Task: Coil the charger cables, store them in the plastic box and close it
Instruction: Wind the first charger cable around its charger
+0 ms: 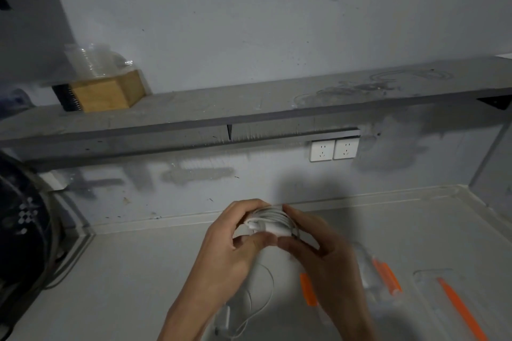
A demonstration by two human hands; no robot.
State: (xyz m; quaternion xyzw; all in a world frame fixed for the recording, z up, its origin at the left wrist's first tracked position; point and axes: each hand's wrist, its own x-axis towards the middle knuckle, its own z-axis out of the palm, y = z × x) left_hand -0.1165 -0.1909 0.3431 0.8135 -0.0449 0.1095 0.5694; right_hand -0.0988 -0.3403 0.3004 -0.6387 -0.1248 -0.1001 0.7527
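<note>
Gripping white coiled cable (273, 220), left hand (227, 252), right hand (318, 252)

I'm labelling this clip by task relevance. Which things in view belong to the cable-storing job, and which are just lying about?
Job:
- coiled white cable, held by left hand and right hand
- loose white cable
- clear plastic box with orange clips
- clear lid

Lying about:
- wooden box on shelf
- wall sockets

Pale counter (138, 271) with loose white cable (260, 299) and clear orange-latched box (379, 279).
</note>
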